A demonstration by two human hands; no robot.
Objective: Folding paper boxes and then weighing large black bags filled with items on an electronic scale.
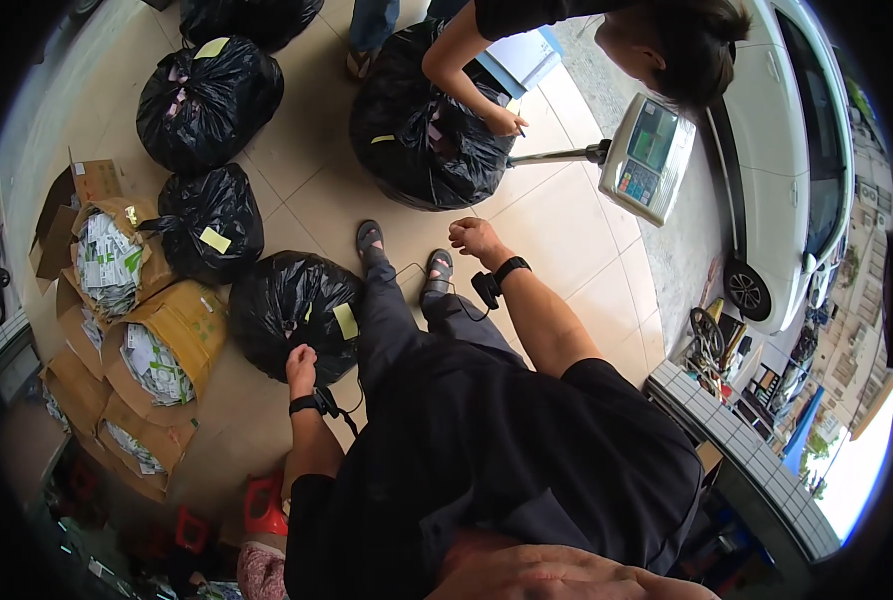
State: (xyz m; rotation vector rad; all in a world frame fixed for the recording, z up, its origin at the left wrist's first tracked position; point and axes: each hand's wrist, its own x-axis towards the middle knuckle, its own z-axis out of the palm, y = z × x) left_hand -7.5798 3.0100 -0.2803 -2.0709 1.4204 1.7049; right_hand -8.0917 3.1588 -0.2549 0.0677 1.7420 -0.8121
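Note:
My left hand (302, 368), fingers curled closed, is over the near edge of a tied black garbage bag (267, 310) with a yellow label (346, 322). Whether it grips anything is hidden. Out in front, my right hand (475, 240) makes a loose fist with nothing visible in it. Past it stands a larger black garbage bag (397, 150), beside the pole of a scale with a display and keypad (650, 158). Another person's hand (505, 122) holds a pen over that bag, by a pale blue folder (523, 62).
More tied black bags (210, 105) stand at the far left. Open cardboard boxes (195, 330) packed with white-and-green packets line the left side. Near my left elbow is a red stool (265, 505). A white car (792, 150) is parked at the right, beyond a tiled ledge (737, 460).

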